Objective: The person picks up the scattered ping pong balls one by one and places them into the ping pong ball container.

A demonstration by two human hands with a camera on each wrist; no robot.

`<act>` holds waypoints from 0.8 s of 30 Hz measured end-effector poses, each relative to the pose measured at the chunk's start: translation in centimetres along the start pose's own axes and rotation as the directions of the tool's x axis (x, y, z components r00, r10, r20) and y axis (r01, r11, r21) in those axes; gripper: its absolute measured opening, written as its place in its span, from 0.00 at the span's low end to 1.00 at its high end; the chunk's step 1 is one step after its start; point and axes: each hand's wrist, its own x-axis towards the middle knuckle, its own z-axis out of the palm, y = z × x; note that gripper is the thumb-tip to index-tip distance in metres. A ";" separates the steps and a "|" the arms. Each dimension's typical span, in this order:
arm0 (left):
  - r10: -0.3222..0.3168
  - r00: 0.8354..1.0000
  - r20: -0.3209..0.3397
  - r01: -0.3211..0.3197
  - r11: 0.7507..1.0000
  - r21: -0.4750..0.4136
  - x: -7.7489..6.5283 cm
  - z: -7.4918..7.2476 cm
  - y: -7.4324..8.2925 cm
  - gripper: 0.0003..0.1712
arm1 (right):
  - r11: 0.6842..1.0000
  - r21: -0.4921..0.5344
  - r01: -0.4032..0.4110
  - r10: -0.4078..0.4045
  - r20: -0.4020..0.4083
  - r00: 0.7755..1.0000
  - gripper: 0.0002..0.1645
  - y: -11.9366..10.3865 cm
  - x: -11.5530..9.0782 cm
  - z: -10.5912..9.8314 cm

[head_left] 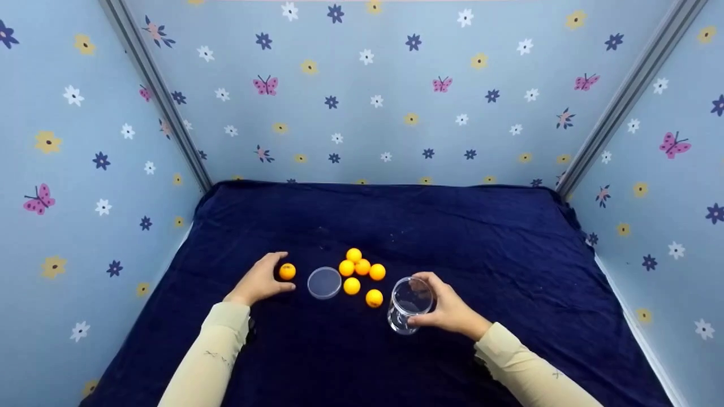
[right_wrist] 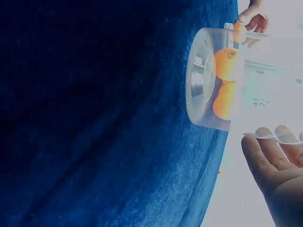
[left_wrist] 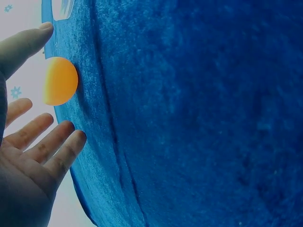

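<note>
- The jar point(head_left: 409, 303) is standing empty on the table point(head_left: 498, 249), at 5 o'clock from the ball cluster point(head_left: 360, 276); the right hand point(head_left: 449, 310) is curling its fingers round it.
- The lid point(head_left: 324, 282) is lying off, at 9 o'clock of the cluster.
- The left hand point(head_left: 261, 280) is cupping a lone ball point(head_left: 287, 272), fingers apart, not gripping.
- All six balls are waiting outside, so the filling looks barely started.

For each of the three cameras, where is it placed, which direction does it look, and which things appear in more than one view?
Head: on the head, looking forward and down at the dark blue cloth; shows both sleeves, left hand by an orange ball, right hand holding a clear jar.
Left wrist: low beside the cloth; shows open fingers around that ball.
Right wrist: low, facing the jar; shows fingers.
Shared: ball, jar, cloth.
</note>
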 end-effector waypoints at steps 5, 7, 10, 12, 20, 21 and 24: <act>-0.008 1.000 0.003 0.008 1.000 0.005 0.1 0.0 0.0 0.53 | 1.000 0.000 -0.008 0.008 -0.002 1.000 0.51 0.2 -0.1 0.2; -0.013 1.000 0.005 0.013 1.000 0.008 0.2 0.1 -0.1 0.53 | 1.000 -0.004 -0.009 0.009 -0.004 1.000 0.50 0.2 -0.1 0.2; -0.011 1.000 0.006 0.011 1.000 0.009 0.3 0.2 -0.2 0.53 | 1.000 -0.002 -0.010 0.010 -0.005 1.000 0.50 0.2 -0.1 0.2; -0.016 1.000 0.006 0.016 1.000 0.007 0.4 0.2 -0.3 0.53 | 1.000 -0.005 -0.014 0.014 -0.005 1.000 0.51 0.1 -0.1 0.2; -0.014 1.000 0.012 0.014 1.000 -0.013 0.5 0.3 -0.4 0.52 | 1.000 -0.015 -0.019 0.019 -0.005 1.000 0.51 0.3 0.1 0.3; -0.018 1.000 0.013 0.018 1.000 -0.017 0.5 0.3 -0.4 0.52 | 1.000 -0.015 -0.020 0.020 -0.005 1.000 0.51 0.3 0.2 0.3; -0.030 0.999 0.011 0.030 0.999 -0.025 0.5 0.4 -0.5 0.51 | 1.000 0.000 -0.027 0.027 0.003 1.000 0.50 0.2 0.2 0.3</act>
